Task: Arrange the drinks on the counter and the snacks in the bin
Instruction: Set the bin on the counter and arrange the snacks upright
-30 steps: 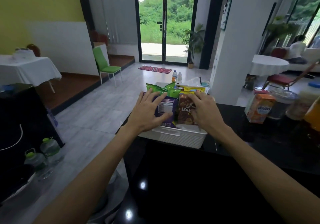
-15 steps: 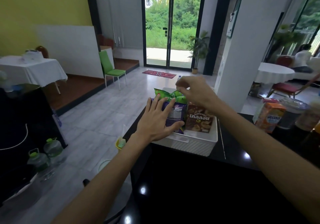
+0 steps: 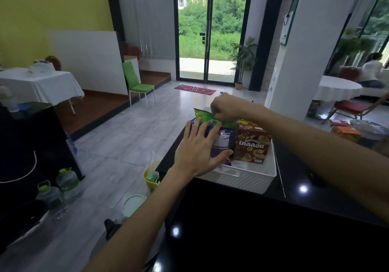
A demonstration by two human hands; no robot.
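Note:
A white bin stands on the black counter at its far left corner. Snacks stand upright in it: a purple bag, a green bag behind it, a brown biscuit box to the right, and a yellow pack peeking out at the back. My left hand lies flat against the purple bag, fingers spread. My right hand is closed, pinching the top edge of the green bag. A bottle cap shows just past my right hand.
At the counter's right end stand an orange carton and a lidded clear container. Below the counter's left edge sit a yellow bucket and a pale round lid. Water jugs stand on the floor at left.
My right hand left the brown box and rose to the back of the bin, where it now pinches the green bag. My left hand stayed on the purple bag. The view shifted left.

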